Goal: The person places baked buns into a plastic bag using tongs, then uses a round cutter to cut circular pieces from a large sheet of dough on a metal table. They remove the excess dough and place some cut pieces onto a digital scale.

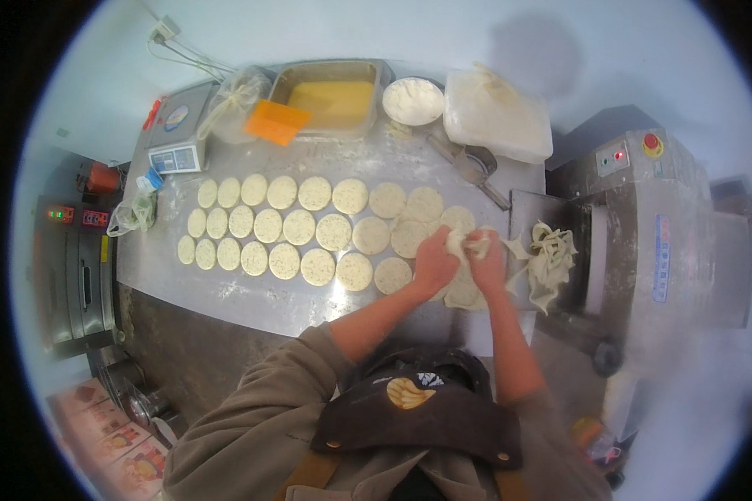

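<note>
My left hand [436, 261] and my right hand [487, 262] are side by side at the right end of the metal table, both closed on pale dough [468, 242] that bunches up between them. Beneath and beyond them lies more flat dough [464, 292], partly covered by my hands. To the left, round dough discs [300, 227] lie in three rows; most are speckled, and those nearest my hands look plainer. A tangled heap of dough scraps [551, 260] sits just right of my right hand.
Along the back stand a scale [175, 159], a pan of yellow liquid [326, 100], a bowl of white powder [414, 102] and a plastic-wrapped block [497, 117]. A metal-handled tool [474, 167] lies before them. A machine with a red button [651, 142] borders the table's right.
</note>
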`<state>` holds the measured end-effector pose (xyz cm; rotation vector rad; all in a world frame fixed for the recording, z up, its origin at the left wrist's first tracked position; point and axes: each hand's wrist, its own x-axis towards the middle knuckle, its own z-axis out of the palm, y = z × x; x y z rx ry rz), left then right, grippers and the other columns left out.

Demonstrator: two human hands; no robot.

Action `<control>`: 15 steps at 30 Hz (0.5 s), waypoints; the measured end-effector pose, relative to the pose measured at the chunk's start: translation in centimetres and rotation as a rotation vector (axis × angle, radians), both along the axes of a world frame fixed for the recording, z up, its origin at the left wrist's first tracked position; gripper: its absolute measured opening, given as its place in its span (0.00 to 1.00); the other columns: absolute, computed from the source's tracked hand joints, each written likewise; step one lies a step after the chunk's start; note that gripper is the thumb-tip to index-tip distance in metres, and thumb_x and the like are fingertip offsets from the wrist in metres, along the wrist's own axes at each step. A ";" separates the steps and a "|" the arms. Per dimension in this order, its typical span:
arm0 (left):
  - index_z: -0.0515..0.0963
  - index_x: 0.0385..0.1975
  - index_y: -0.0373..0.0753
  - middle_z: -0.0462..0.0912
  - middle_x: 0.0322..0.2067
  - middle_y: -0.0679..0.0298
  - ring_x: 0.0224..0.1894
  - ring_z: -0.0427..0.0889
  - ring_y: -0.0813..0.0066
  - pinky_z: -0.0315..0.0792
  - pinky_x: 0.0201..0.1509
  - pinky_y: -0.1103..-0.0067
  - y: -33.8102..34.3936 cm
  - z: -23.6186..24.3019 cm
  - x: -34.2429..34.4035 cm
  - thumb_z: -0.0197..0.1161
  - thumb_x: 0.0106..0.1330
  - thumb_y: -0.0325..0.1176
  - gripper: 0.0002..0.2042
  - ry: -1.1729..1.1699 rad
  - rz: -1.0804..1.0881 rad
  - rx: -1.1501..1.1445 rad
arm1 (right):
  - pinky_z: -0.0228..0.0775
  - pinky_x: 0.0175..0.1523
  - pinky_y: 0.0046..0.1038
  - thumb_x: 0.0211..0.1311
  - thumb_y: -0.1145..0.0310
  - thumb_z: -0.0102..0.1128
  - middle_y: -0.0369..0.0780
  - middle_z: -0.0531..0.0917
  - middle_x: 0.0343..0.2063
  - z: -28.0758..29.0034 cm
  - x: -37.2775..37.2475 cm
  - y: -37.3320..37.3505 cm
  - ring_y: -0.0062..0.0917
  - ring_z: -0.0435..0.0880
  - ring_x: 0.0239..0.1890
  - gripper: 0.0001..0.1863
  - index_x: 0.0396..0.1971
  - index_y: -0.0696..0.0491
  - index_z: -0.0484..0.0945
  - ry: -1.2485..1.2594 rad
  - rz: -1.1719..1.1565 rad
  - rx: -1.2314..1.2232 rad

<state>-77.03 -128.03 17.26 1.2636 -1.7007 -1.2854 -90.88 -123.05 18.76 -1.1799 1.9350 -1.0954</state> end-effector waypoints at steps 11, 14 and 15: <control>0.77 0.55 0.31 0.78 0.47 0.49 0.53 0.78 0.49 0.73 0.60 0.62 1.2 0.8 -0.1 0.67 0.65 0.38 0.22 -0.152 -0.121 0.019 | 0.78 0.52 0.33 0.69 0.68 0.64 0.44 0.85 0.49 -6.6 2.1 1.7 0.33 0.86 0.48 0.16 0.53 0.58 0.80 -0.343 0.110 0.289; 0.79 0.51 0.32 0.78 0.48 0.48 0.52 0.79 0.47 0.74 0.59 0.60 -0.4 -0.1 3.1 0.68 0.65 0.41 0.21 -0.102 -0.065 0.012 | 0.82 0.48 0.32 0.70 0.70 0.64 0.41 0.85 0.47 -6.7 2.5 2.6 0.32 0.89 0.45 0.14 0.53 0.56 0.80 -0.946 -0.141 0.089; 0.80 0.50 0.33 0.80 0.46 0.49 0.52 0.79 0.48 0.74 0.58 0.60 -1.5 -0.8 4.3 0.68 0.65 0.41 0.20 -0.157 0.070 -0.031 | 0.84 0.46 0.32 0.69 0.72 0.65 0.41 0.86 0.46 -6.4 2.2 2.8 0.32 0.89 0.44 0.15 0.53 0.54 0.80 -1.012 -0.162 0.088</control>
